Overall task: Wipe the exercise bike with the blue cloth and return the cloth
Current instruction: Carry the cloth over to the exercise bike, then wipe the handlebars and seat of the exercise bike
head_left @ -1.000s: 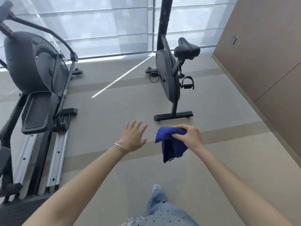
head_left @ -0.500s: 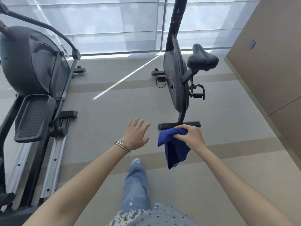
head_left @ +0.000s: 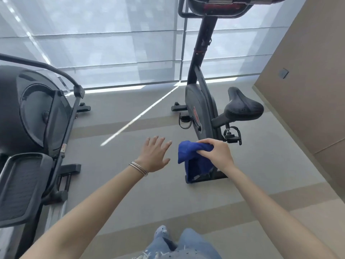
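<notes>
The black exercise bike [head_left: 201,109] stands on the floor ahead, right of centre, with its saddle [head_left: 242,106] toward the right and its console at the top edge. My right hand [head_left: 217,153] grips the bunched blue cloth [head_left: 192,157] in the air in front of the bike's rear base bar, which the cloth partly hides. The cloth hangs down from my fingers. My left hand [head_left: 155,153] is held out flat beside the cloth, fingers spread, holding nothing and apart from the cloth.
A large black elliptical trainer [head_left: 37,124] fills the left side, its pedal and rails near my left arm. A tan wall [head_left: 308,81] runs along the right. Shaded windows [head_left: 112,43] lie behind the machines. Grey floor [head_left: 130,193] lies between the two machines.
I have stepped closer to the exercise bike, which now looms larger and its console has come into view. Both hands keep their pose, the right still holding the cloth.
</notes>
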Demonstrator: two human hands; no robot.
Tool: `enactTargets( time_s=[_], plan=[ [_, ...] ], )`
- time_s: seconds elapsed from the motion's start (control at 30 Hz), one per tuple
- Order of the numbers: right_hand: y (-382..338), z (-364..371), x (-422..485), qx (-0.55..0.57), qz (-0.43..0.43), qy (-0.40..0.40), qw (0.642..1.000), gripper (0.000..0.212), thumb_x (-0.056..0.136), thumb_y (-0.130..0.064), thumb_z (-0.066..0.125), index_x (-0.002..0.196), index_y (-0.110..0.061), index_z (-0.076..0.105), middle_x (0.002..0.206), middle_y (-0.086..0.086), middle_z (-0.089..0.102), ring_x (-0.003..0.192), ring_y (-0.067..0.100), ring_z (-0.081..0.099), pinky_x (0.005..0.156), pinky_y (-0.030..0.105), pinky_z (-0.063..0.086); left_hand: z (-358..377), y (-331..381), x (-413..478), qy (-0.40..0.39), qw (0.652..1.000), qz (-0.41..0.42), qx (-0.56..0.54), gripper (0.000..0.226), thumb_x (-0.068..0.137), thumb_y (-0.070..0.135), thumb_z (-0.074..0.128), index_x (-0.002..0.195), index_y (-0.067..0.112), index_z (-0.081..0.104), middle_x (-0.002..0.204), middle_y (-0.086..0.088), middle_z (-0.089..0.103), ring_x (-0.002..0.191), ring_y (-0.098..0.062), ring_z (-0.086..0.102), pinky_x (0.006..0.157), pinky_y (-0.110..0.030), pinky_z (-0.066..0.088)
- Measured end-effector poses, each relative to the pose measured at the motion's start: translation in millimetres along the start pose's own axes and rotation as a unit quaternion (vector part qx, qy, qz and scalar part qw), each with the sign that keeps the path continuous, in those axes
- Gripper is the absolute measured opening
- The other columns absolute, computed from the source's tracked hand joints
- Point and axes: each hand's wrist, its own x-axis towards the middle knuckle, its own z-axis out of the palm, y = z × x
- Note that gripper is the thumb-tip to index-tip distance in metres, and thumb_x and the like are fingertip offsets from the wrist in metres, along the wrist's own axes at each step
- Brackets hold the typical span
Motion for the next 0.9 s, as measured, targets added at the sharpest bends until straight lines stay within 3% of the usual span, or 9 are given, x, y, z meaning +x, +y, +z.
enactTargets(
  time_s=[0.3,0.47,0.63,0.9],
  plan=[
    [-25.9,-30.2,117.0,0.038,-0.044,0.058,0.997,0.022,0.076,-0.022,0.074,0.094,-0.035,0.069,0.086,-0.020,0.069,0.086,-0.011,0.059,0.071,-0.002,0.041,-47.0,-53.2,101.3,0.070,0.997,0.027,0.011,0.068,0.092,0.052,0.040,0.149,0.025,0.014,0.156,-0.007,0.019,0.144,-0.031,0.013,0.118,-0.048,0.011],
    [-23.9,-52.4,201.0,0.011,-0.073,0.069,0.995,0.023,0.079,-0.023,0.072,0.101,-0.029,0.068,0.088,-0.019,0.066,0.083,-0.008,0.060,0.069,-0.002,0.043,-76.7,-74.7,180.3,0.100,0.994,0.033,0.038,0.069,0.092,0.053,0.040,0.149,0.025,0.014,0.155,-0.007,0.020,0.144,-0.032,0.014,0.117,-0.048,0.010],
    [-30.0,-89.8,288.0,0.011,-0.081,0.112,0.990,0.023,0.079,-0.023,0.072,0.102,-0.023,0.069,0.095,-0.008,0.069,0.088,0.007,0.061,0.074,0.008,0.042,-125.5,-96.4,265.2,0.115,0.991,0.038,0.065,0.068,0.092,0.052,0.039,0.149,0.025,0.013,0.156,-0.007,0.018,0.144,-0.031,0.012,0.118,-0.048,0.009],
    [-54.6,-150.1,393.7,0.018,-0.102,0.171,0.980,0.021,0.076,-0.020,0.074,0.095,-0.027,0.070,0.088,-0.015,0.068,0.081,-0.001,0.061,0.069,0.001,0.041,-193.8,-110.6,376.4,0.180,0.980,0.038,0.079,0.068,0.092,0.053,0.038,0.149,0.026,0.013,0.157,-0.006,0.019,0.145,-0.031,0.014,0.118,-0.049,0.009]
  ],
)
